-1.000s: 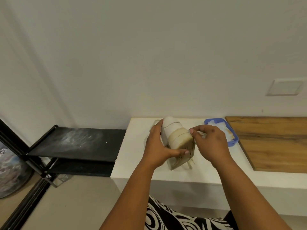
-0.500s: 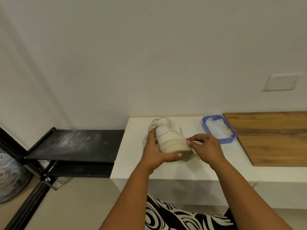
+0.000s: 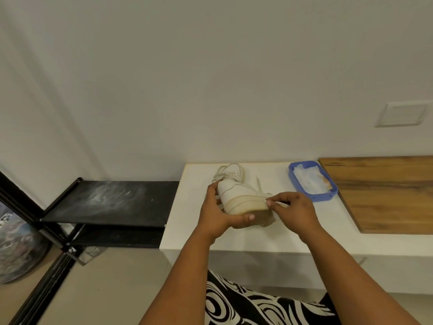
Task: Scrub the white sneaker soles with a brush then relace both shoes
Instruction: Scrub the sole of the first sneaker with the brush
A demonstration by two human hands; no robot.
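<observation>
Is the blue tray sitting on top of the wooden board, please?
No, the blue tray rests on the white counter, just left of the wooden board.

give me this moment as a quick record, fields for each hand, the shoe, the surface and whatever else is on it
left hand: left hand grips the white sneaker, thumb under its sole edge
right hand: right hand pinches a thin white thing at the sneaker's side, too small to tell what
sneaker: tilted, laces loose, yellowed sole edge facing the camera
surface: white counter
also there: blue tray holding something white; wooden board to its right; black shelf to the left
</observation>
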